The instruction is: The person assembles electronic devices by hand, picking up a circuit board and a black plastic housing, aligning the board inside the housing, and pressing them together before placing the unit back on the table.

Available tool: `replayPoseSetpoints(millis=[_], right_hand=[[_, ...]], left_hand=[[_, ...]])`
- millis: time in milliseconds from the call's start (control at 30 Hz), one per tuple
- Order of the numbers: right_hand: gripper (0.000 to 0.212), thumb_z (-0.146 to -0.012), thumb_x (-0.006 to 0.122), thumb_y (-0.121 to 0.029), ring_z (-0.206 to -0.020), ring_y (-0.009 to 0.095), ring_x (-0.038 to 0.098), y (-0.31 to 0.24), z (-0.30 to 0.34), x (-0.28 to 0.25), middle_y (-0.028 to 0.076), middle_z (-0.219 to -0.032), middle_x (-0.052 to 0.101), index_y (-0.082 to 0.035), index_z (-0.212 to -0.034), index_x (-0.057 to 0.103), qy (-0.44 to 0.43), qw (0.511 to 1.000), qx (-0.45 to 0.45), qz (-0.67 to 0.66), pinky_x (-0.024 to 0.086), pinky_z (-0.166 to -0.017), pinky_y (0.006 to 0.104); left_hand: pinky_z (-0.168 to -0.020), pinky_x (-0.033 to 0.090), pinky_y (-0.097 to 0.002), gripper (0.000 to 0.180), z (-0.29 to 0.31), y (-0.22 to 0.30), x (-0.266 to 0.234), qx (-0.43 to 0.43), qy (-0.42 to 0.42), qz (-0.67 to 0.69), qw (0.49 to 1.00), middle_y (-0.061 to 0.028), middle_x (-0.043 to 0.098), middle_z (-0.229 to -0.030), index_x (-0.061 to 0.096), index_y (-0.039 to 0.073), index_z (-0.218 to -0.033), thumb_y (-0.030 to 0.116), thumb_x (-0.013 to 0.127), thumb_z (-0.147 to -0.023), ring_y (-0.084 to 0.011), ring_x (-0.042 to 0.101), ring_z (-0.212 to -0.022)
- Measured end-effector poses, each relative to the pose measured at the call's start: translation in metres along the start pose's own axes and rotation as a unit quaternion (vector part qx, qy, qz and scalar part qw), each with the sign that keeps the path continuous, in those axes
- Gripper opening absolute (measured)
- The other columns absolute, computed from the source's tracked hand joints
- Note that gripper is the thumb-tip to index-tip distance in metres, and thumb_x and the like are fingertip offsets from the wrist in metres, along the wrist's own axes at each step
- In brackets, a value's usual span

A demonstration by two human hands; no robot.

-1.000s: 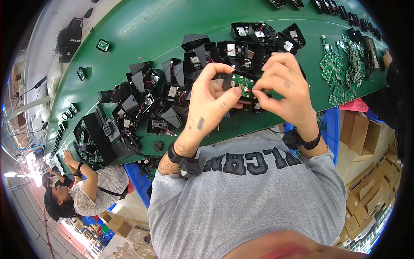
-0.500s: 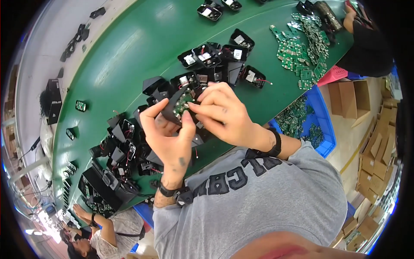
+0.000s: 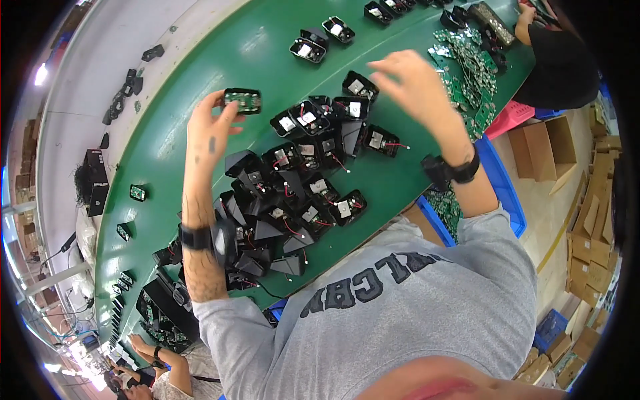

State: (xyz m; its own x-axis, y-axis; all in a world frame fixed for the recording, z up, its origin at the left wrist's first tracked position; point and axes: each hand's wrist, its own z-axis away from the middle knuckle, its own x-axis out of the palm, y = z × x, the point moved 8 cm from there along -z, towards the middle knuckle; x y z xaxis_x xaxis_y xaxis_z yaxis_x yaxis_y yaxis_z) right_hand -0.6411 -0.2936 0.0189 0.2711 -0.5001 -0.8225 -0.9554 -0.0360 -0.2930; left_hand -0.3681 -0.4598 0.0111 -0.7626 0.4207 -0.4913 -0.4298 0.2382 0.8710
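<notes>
My left hand (image 3: pixel 212 127) grips the left end of a black plastic housing (image 3: pixel 258 101) at the far side of the green table, thumb over its edge. A green circuit board (image 3: pixel 241 101) sits inside that housing. My right hand (image 3: pixel 417 90) is raised further right, fingers apart and holding nothing, slightly blurred. It is between a black housing (image 3: pixel 361 87) with a white block inside and a pile of green circuit boards (image 3: pixel 470 73). Between my arms lies a cluster of open black housings (image 3: pixel 287 183), several with red wires and white connectors.
A blue bin (image 3: pixel 510 193) of circuit boards stands beside the table's right edge, near an open cardboard box (image 3: pixel 543 148). More housings (image 3: pixel 308 51) line the far side. A black box (image 3: pixel 160 303) of boards sits at lower left. Other people work at lower left and upper right.
My hands have parted from over the cluster. The left has carried the housing with its board up and left; the right has let go and moved up and right.
</notes>
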Motion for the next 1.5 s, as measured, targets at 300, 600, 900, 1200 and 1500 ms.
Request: replayPoseSetpoints(millis=[300, 600, 900, 1200, 1500], right_hand=[[0.029, -0.082, 0.068, -0.025, -0.093, 0.032, 0.061, 0.113, 0.022, 0.029, 0.015, -0.098, 0.065, -0.002, -0.101, 0.068, -0.091, 0.973, 0.088, 0.195, 0.050, -0.082, 0.0392], [0.024, -0.094, 0.058, -0.014, -0.074, 0.011, 0.065, 0.072, 0.026, 0.018, 0.007, -0.095, 0.064, 0.001, -0.112, 0.064, 0.013, 0.943, 0.211, -0.256, 0.048, -0.059, 0.0241], [0.024, -0.089, 0.061, -0.004, -0.073, 0.009, 0.059, 0.067, 0.089, -0.007, 0.001, -0.085, 0.061, 0.001, -0.112, 0.064, 0.024, 0.873, 0.278, -0.400, 0.044, -0.061, 0.0187], [0.036, -0.092, 0.059, -0.010, -0.061, 0.003, 0.051, -0.055, 0.045, 0.052, -0.001, -0.079, 0.055, 0.006, -0.124, 0.052, -0.116, 0.600, 0.275, -0.742, 0.043, -0.053, 0.0175], [0.023, -0.090, 0.063, -0.009, -0.056, 0.004, 0.054, -0.101, 0.034, 0.074, 0.001, -0.077, 0.061, 0.000, -0.110, 0.056, -0.199, 0.625, 0.230, -0.720, 0.044, -0.050, 0.0164]], left_hand=[[-0.076, 0.054, -0.0463, 0.033, -0.095, -0.051, -0.012, 0.025, -0.001, -0.539, 0.842, -0.0245, 0.068, -0.091, 0.069, -0.002, -0.091, 0.028, 0.060, -0.080, -0.0383, 0.067, -0.086], [-0.090, 0.050, -0.0425, 0.091, -0.123, 0.014, 0.140, 0.088, -0.059, -0.384, 0.917, -0.0259, 0.063, -0.109, 0.048, -0.010, -0.118, 0.057, 0.078, -0.065, -0.0399, 0.061, -0.104], [-0.083, 0.052, -0.0345, 0.080, -0.016, 0.056, 0.057, 0.075, -0.144, 0.018, 0.987, -0.0195, 0.057, -0.114, 0.049, -0.004, -0.123, 0.028, 0.085, -0.059, -0.0232, 0.060, -0.097], [-0.086, 0.050, -0.0375, 0.073, 0.137, 0.074, 0.051, 0.113, -0.063, -0.086, 0.988, -0.0131, 0.051, -0.113, 0.047, 0.006, -0.124, 0.007, 0.082, -0.060, -0.0317, 0.055, -0.103], [-0.078, 0.052, -0.0339, 0.050, 0.157, 0.056, 0.051, 0.103, -0.005, -0.103, 0.989, -0.0099, 0.046, -0.124, 0.064, 0.012, -0.110, 0.010, 0.083, -0.063, -0.0238, 0.058, -0.101]])
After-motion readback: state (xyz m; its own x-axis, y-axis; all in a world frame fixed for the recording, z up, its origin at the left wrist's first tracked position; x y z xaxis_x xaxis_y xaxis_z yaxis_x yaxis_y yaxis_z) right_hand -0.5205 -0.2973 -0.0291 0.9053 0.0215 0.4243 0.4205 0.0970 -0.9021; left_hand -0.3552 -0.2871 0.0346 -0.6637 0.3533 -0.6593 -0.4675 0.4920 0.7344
